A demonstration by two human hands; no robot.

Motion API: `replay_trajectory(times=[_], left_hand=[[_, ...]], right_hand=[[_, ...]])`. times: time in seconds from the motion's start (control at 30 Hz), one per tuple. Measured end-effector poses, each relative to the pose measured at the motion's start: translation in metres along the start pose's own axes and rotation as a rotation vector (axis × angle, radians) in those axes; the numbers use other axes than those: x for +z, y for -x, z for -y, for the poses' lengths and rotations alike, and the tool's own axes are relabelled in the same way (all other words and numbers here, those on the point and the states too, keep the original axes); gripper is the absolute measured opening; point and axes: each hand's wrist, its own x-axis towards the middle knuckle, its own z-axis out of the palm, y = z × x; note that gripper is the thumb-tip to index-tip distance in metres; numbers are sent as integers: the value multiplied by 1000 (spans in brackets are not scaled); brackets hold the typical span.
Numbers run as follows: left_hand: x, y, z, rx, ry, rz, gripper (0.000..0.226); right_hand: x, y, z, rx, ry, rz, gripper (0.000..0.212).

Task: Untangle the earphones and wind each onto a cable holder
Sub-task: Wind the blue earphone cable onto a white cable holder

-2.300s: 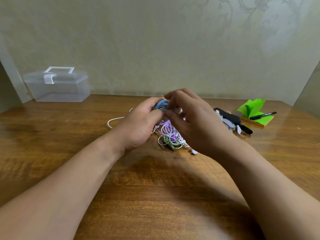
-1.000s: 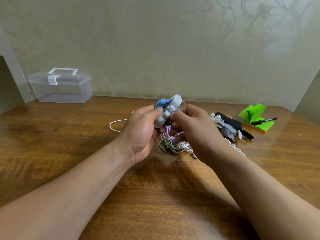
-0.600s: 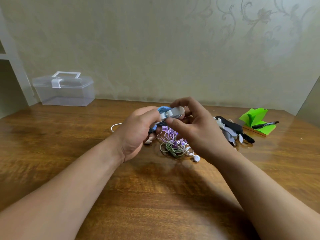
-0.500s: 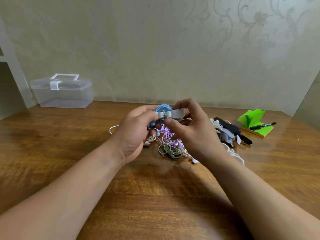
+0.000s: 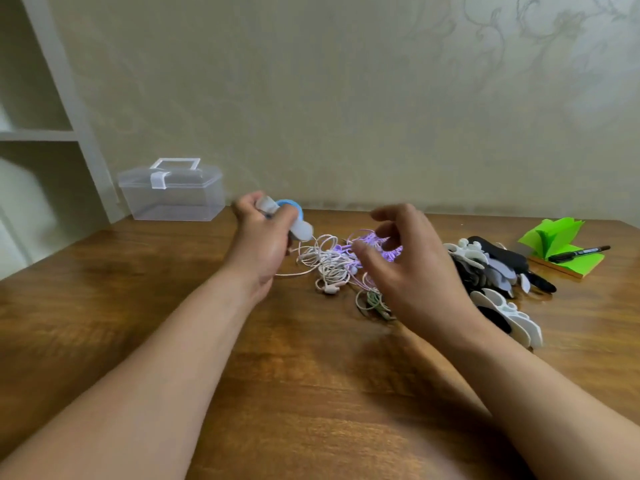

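Note:
My left hand (image 5: 264, 242) grips a grey cable holder (image 5: 300, 230) wound with a blue earphone cable (image 5: 290, 203), raised left of the pile. A tangle of white earphones (image 5: 325, 263), purple earphones (image 5: 372, 241) and green earphones (image 5: 373, 301) lies on the wooden table (image 5: 311, 375). My right hand (image 5: 412, 268) hovers above that tangle with fingers loosely curled, holding nothing. A heap of spare cable holders (image 5: 498, 282), white, grey and black, sits to the right.
A clear plastic box with a handle (image 5: 172, 192) stands at the back left by the wall. Green sticky notes (image 5: 557, 247) with a black marker (image 5: 581, 253) lie at the far right. White shelving (image 5: 41, 133) rises at the left.
My right hand has let go of the wound holder and drawn back over the tangle. My left hand has carried the holder to the left, towards the clear box.

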Motion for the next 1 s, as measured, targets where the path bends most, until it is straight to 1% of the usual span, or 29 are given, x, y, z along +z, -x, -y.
replay_trajectory(times=[0.03,0.07,0.13,0.23,0.27,0.3,0.33,0.37,0.4,0.43,0.5,0.6,0.67,0.73,0.83,0.9,0.97,1.0], left_hand=[[-10,-11,0,-21,-71,-35,40],[-19,-20,1,-49,-157,-47,42],[-40,-39,5,-79,-384,-2,46],[-67,-49,13,-91,-623,126,13],[-73,-50,17,-102,-688,166,14],[-81,-50,22,-116,-800,199,20],[-87,-50,27,-108,-949,228,32],[-88,-51,32,-79,-1093,240,43],[-88,-51,35,-51,-1202,241,48],[-88,-52,37,-32,-1260,235,49],[-86,-52,37,-7,-1271,220,51],[-86,-47,36,66,-1178,156,59],[-84,-41,32,171,-1103,107,63],[-71,-32,26,300,-1011,93,60],[-38,-6,16,472,-863,120,48],[-11,13,12,568,-786,176,40],[12,25,12,608,-766,253,35],[23,27,12,598,-753,288,31]], right_hand=[[-3,0,-2,20,5,-2,35],[-6,0,-5,33,14,0,33],[-8,-1,-8,33,28,18,31],[-6,1,-10,-3,40,59,26],[-6,1,-9,-17,45,78,23],[-2,1,-7,-29,42,99,22],[1,2,-5,-34,40,115,21],[1,3,-5,-37,40,122,20],[2,3,-4,-38,33,121,20],[3,3,-4,-37,26,111,19],[1,1,-5,-30,26,77,15],[-1,-4,-9,-14,40,34,13],[0,-5,-11,-6,37,35,15],[1,-5,-13,4,34,43,17],[2,-6,-16,5,59,52,18],[0,-7,-21,16,73,33,19],[-3,-10,-24,35,50,-18,17],[-8,-14,-25,50,16,-59,15]])
